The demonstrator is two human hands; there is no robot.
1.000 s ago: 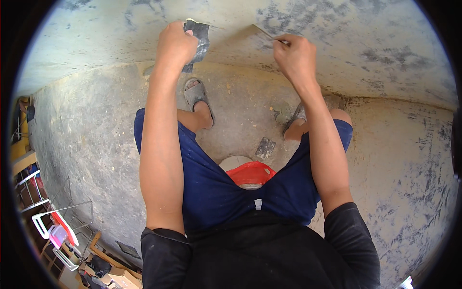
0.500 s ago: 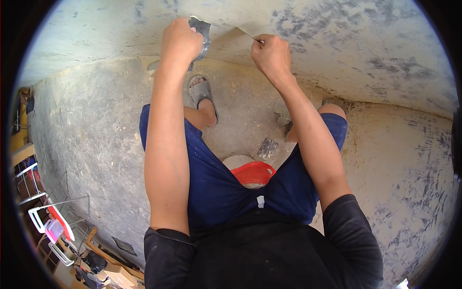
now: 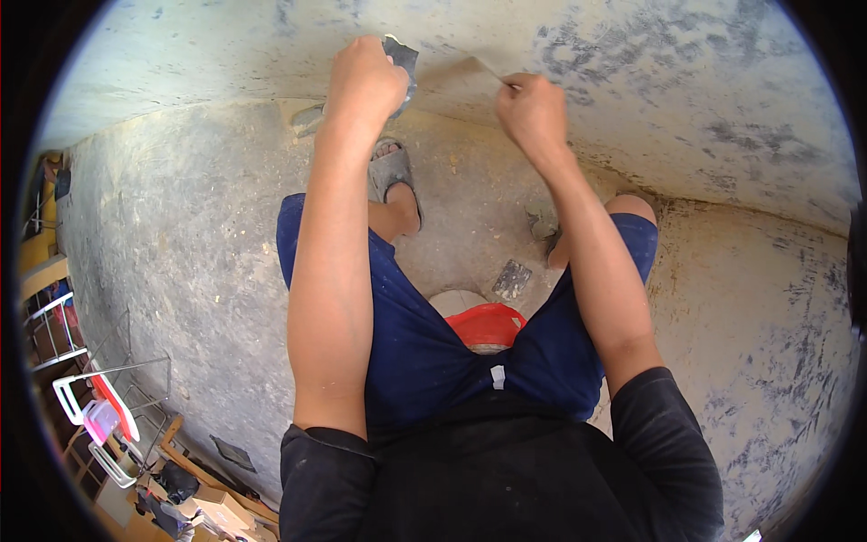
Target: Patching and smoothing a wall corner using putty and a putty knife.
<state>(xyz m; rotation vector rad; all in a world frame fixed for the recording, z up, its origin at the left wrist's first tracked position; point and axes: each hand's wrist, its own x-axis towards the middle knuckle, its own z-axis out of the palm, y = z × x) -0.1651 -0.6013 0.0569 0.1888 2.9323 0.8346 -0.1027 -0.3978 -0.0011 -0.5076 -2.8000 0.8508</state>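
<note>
My left hand (image 3: 366,86) is closed round a dark, flat plate (image 3: 403,65) with a pale, ragged upper edge, held upright near the wall (image 3: 452,27). To its right, my right hand (image 3: 533,113) pinches a thin scraper blade (image 3: 486,69), seen nearly edge-on. The blade tilts up and left toward the wall, beside a tan smear or shadow; whether it touches is hard to tell. Pale filler and dark scuffed patches (image 3: 605,54) cover the wall. My fingertips on the plate are mostly hidden behind my hand.
A red plastic thing (image 3: 486,325) shows between my thighs. A small dark, stained plate (image 3: 512,279) lies on the grey floor (image 3: 217,208) by my right foot. At far left stand a folding rack (image 3: 113,397), wooden pieces and cardboard boxes (image 3: 224,508). Another wall (image 3: 750,325) rises at right.
The whole view has shifted, so the hands and wall marks appear farther right. My right hand and blade sit slightly lower. Both hands keep their holds.
</note>
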